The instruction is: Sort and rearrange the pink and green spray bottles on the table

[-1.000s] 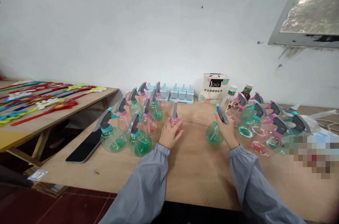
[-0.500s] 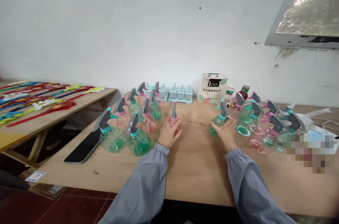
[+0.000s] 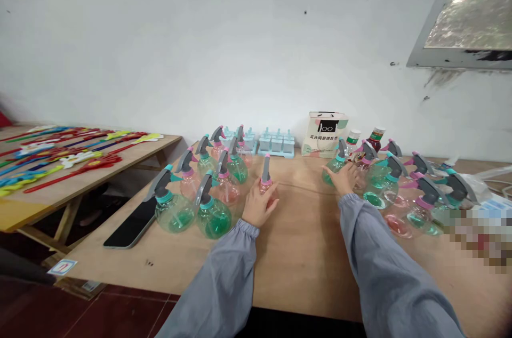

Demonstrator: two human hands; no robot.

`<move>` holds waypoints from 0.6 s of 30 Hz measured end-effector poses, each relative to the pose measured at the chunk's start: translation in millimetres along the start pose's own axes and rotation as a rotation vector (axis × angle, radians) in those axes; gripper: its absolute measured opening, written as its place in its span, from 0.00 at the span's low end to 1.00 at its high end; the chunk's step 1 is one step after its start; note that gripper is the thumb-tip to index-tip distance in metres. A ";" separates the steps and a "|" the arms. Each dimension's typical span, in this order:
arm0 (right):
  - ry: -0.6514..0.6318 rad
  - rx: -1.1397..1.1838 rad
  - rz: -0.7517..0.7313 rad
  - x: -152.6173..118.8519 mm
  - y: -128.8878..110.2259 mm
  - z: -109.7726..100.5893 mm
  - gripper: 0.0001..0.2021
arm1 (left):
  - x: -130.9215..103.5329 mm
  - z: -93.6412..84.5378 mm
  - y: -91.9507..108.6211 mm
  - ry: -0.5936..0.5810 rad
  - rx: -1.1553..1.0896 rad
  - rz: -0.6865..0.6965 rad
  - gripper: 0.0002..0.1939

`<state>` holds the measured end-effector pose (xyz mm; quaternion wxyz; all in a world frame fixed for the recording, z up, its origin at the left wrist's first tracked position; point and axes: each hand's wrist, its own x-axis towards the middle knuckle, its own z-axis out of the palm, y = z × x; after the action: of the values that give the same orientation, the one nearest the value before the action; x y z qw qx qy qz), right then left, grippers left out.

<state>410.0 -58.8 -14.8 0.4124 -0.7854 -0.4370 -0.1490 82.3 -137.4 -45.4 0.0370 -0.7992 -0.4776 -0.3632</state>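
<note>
The left hand (image 3: 259, 203) has its fingers curled around a pink spray bottle (image 3: 265, 183), which stands upright on the wooden surface (image 3: 304, 252), its grey trigger head showing above the hand. At about two o'clock from there, the right hand (image 3: 344, 177) is at a green spray bottle (image 3: 331, 175): its thumb is stretched wide to the bottle's left, its other fingers partly bent on the far side. Whether they grip it, I cannot tell.

From the left hand, more pink and green bottles (image 3: 215, 219) stand crowded at nine to eleven o'clock, with a phone (image 3: 130, 225) beyond them toward eight. Blue ice-pop moulds (image 3: 276, 144) sit near the wall at twelve. From the right hand, a paper bag (image 3: 322, 141) is at eleven o'clock, two capped bottles (image 3: 374, 139) are at one, and another cluster of spray bottles (image 3: 424, 196) fills three to four.
</note>
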 end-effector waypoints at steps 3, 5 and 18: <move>0.031 0.060 0.013 -6.0 -0.7 -5.3 0.51 | 0.5 0.0 0.1 -0.009 -0.012 -0.012 0.27; 0.093 0.118 0.004 -20.5 -3.1 -14.4 0.55 | 0.8 0.5 1.2 -0.002 -0.018 -0.021 0.25; -0.447 0.775 -0.473 -129.3 -109.9 -64.6 0.36 | -25.2 16.2 62.3 -0.111 -0.026 0.096 0.22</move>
<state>255.0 -151.4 5.0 0.5247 -0.4669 -0.7038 0.1065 133.3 -183.1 -54.9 0.0174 -0.8405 -0.4353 -0.3223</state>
